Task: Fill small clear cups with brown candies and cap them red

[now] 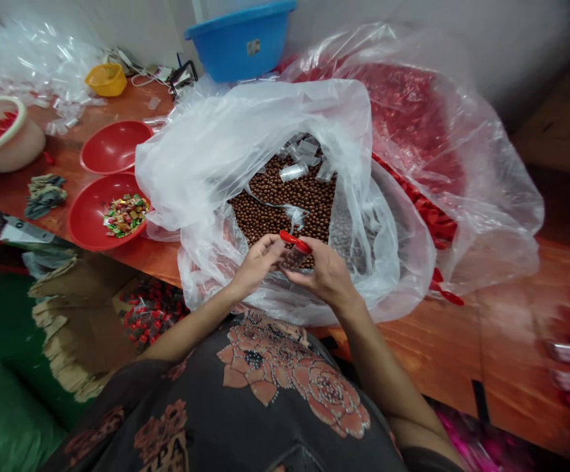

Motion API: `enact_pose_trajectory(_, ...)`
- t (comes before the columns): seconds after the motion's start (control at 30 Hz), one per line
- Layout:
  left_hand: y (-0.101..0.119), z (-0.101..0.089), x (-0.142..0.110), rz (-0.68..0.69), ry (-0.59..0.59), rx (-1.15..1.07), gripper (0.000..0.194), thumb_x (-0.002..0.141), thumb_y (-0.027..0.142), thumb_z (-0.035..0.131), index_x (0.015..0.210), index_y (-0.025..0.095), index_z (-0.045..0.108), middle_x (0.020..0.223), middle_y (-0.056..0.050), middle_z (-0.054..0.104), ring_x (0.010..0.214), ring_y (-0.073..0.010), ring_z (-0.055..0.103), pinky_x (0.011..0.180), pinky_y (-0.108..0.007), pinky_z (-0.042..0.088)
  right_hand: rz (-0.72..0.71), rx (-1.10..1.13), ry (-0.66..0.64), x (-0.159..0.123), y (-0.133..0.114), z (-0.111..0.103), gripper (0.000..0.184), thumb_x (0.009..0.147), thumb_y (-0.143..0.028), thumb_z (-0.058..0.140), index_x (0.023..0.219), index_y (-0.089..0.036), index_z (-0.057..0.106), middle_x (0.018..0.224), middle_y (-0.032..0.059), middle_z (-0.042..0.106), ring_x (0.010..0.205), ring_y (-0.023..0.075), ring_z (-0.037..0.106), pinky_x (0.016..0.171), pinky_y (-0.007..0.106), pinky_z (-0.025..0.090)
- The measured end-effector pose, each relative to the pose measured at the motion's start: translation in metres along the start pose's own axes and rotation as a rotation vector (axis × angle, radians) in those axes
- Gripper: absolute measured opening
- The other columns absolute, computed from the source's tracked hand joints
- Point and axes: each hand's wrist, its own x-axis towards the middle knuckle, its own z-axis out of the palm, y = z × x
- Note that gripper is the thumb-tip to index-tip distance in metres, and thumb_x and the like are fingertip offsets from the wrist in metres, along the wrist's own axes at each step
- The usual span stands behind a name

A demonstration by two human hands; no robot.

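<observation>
Between both hands is a small clear plastic jar with a red cap at its upper end, held over a bag of brown candy balls. My left hand pinches the jar from the left, close to the cap. Around its right side, my right hand is closed with the thumb near the cap. The brown candy balls fill the white plastic bag beneath. On top of them lie several clear empty jars. What the jar contains is hard to make out.
Left on the table stand a red bowl of wrapped candies, another red bowl and a white basin of red pieces. A blue tub is behind. Right lies a bag of red caps. A carton of filled jars sits below.
</observation>
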Motion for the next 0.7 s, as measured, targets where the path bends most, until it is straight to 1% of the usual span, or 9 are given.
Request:
enact_pose_trajectory(0.07,0.002,0.001,-0.001,-0.11,-0.01,-0.093,0.057,0.085,0.068,0.052,0.109,0.016,0.061,0.086,-0.008,0.071,0.072,-0.015,0.067,0.064,-0.025,0.052,-0.017,0.016,-0.033,0.0,-0.002,0.0,0.058,0.084,-0.04,0.065,0.133,-0.015,0.046,0.11,0.0131,0.067,0.097,0.0237,0.064,0.081,0.037,0.052)
enact_pose_trajectory(0.17,0.007,0.003,0.001,-0.215,-0.023,-0.193,0.063,0.09,0.07,0.038,0.111,0.015,0.062,0.083,-0.009,0.071,0.072,-0.0169,0.068,0.062,-0.026,0.053,-0.006,0.051,-0.095,0.0,-0.007,0.001,0.052,0.084,-0.042,0.065,0.127,-0.018,0.05,0.107,0.0105,0.067,0.096,0.0227,0.063,0.08,0.036,0.049)
enact_pose_trajectory(0.27,0.012,0.003,0.004,-0.293,-0.027,-0.241,0.063,0.092,0.067,0.036,0.109,0.013,0.064,0.081,-0.009,0.071,0.072,-0.0175,0.068,0.063,-0.027,0.053,0.03,0.038,-0.168,0.0,-0.011,0.002,0.058,0.081,-0.044,0.067,0.131,-0.02,0.05,0.114,0.012,0.06,0.104,0.0256,0.057,0.085,0.04,0.048)
enact_pose_trajectory(0.33,0.014,0.004,0.004,-0.328,-0.066,-0.259,0.063,0.091,0.067,0.038,0.106,0.012,0.066,0.079,-0.009,0.071,0.071,-0.0176,0.067,0.063,-0.027,0.053,0.048,0.072,-0.211,-0.002,-0.013,0.002,0.067,0.082,-0.043,0.067,0.14,-0.022,0.042,0.118,0.0126,0.056,0.106,0.0262,0.054,0.088,0.042,0.047)
enact_pose_trajectory(0.4,0.014,0.007,0.004,-0.352,-0.111,-0.269,0.065,0.09,0.068,0.039,0.104,0.011,0.068,0.077,-0.009,0.07,0.07,-0.0178,0.066,0.062,-0.027,0.052,0.062,0.13,-0.222,-0.004,-0.016,0.002,0.075,0.083,-0.042,0.067,0.147,-0.022,0.033,0.121,0.0127,0.056,0.107,0.0261,0.053,0.091,0.042,0.047)
enact_pose_trajectory(0.47,0.012,0.012,0.004,-0.366,-0.123,-0.265,0.067,0.09,0.069,0.037,0.103,0.012,0.069,0.075,-0.009,0.069,0.068,-0.018,0.065,0.061,-0.027,0.051,0.076,0.16,-0.206,-0.005,-0.019,0.003,0.077,0.083,-0.042,0.067,0.147,-0.022,0.031,0.123,0.0129,0.055,0.11,0.0268,0.052,0.093,0.043,0.046)
enact_pose_trajectory(0.53,0.01,0.017,0.004,-0.363,-0.094,-0.246,0.07,0.092,0.07,0.031,0.104,0.013,0.069,0.072,-0.009,0.068,0.065,-0.0179,0.065,0.058,-0.026,0.05,0.089,0.164,-0.19,-0.003,-0.022,0.002,0.076,0.082,-0.045,0.068,0.146,-0.022,0.033,0.124,0.0131,0.055,0.112,0.0276,0.051,0.095,0.044,0.046)
enact_pose_trajectory(0.63,0.009,0.02,0.005,-0.358,-0.028,-0.217,0.08,0.091,0.073,0.019,0.107,0.012,0.068,0.068,-0.009,0.066,0.061,-0.0172,0.063,0.05,-0.024,0.045,0.126,0.222,-0.204,0.001,-0.016,0.0,0.082,0.082,-0.051,0.067,0.149,-0.023,0.029,0.127,0.0136,0.052,0.114,0.0273,0.051,0.097,0.044,0.047)
enact_pose_trajectory(0.7,0.012,0.017,0.007,-0.347,0.021,-0.218,0.086,0.089,0.077,0.016,0.11,0.012,0.067,0.068,-0.009,0.065,0.058,-0.0164,0.061,0.046,-0.023,0.044,0.219,0.264,-0.202,0.003,-0.005,-0.001,0.067,0.088,-0.051,0.059,0.145,-0.023,0.037,0.125,0.0123,0.055,0.112,0.0245,0.054,0.095,0.041,0.048)
